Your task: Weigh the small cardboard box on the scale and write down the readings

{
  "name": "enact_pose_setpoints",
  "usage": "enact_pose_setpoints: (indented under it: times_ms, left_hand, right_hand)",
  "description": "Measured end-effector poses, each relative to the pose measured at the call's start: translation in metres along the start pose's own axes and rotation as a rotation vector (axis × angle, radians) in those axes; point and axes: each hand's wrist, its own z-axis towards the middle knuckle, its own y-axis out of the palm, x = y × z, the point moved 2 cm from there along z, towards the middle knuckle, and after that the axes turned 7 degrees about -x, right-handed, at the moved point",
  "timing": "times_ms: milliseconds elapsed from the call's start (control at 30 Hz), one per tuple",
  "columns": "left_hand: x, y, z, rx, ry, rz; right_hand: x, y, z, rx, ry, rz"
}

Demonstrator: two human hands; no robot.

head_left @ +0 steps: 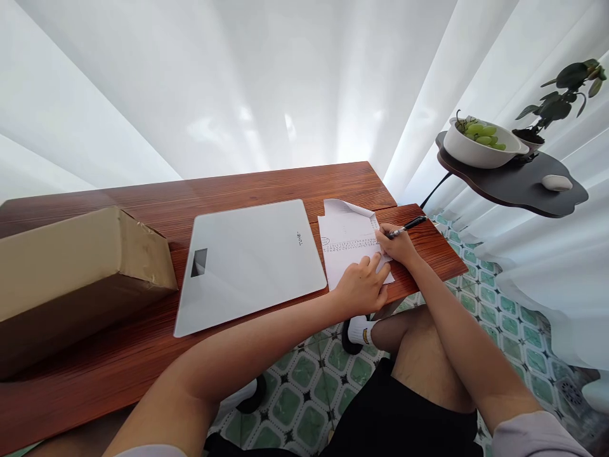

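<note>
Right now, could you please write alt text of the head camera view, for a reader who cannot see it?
The right hand holds a black pen on a printed sheet of paper, which the left hand presses flat on a wooden table. Left of the paper lie a white flat scale and a brown cardboard box.

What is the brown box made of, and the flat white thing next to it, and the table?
The brown box looks like cardboard, matte with shiny tape creases. The flat white scale seems to be glass, smooth and glossy, with a small dark display window. The table looks like reddish wood or a wood-look surface; long grain lines run along its planks.
</note>
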Motion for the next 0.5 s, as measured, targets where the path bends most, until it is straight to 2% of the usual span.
enact_pose_setpoints:
  times_ms: [100, 233, 300, 500]
  left_hand:
    - [0.0, 0.0, 0.0, 0.009, 0.005, 0.011]
    - [0.002, 0.0, 0.0, 0.026, 0.012, 0.024]
    - [0.003, -0.001, 0.0, 0.04, 0.025, 0.029]
    - [0.007, -0.002, -0.003, 0.107, 0.139, 0.14]
  right_hand:
    - [-0.003, -0.009, 0.0, 0.112, -0.017, -0.029]
    - [-0.012, -0.018, 0.004, 0.234, -0.082, -0.197]
    - [-0.016, -0.017, 0.008, 0.222, -0.096, -0.284]
    - [-0.027, -0.001, 0.022, 0.121, -0.013, -0.501]
